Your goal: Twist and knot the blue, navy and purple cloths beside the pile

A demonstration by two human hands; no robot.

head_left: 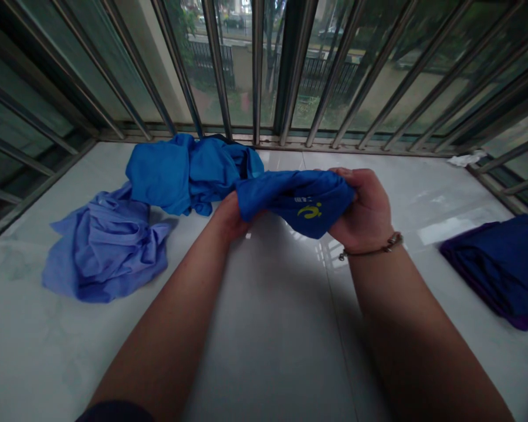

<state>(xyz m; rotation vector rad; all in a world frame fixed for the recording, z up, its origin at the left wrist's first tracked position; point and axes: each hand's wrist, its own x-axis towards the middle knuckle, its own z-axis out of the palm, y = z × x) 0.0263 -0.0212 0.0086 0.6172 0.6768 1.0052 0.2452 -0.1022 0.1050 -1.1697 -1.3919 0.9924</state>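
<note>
Between my two hands, a folded blue garment (286,202) with a small yellow logo is held up above the white tiled surface. At its left end my left hand (233,218) is closed on the cloth, with most of the fingers hidden beneath it. My right hand (366,208), a thin bracelet at the wrist, grips the right end, its fingers behind the fabric. Just beyond my left hand lies a crumpled bright blue garment (189,167). A loosely bunched lavender garment (108,246) is to the left of my left forearm.
On the right lies a stack of folded dark blue and purple clothes (506,264). Metal window bars (257,76) run along the far edge and both sides. A crumpled white tissue-like piece (466,159) sits in the far right corner.
</note>
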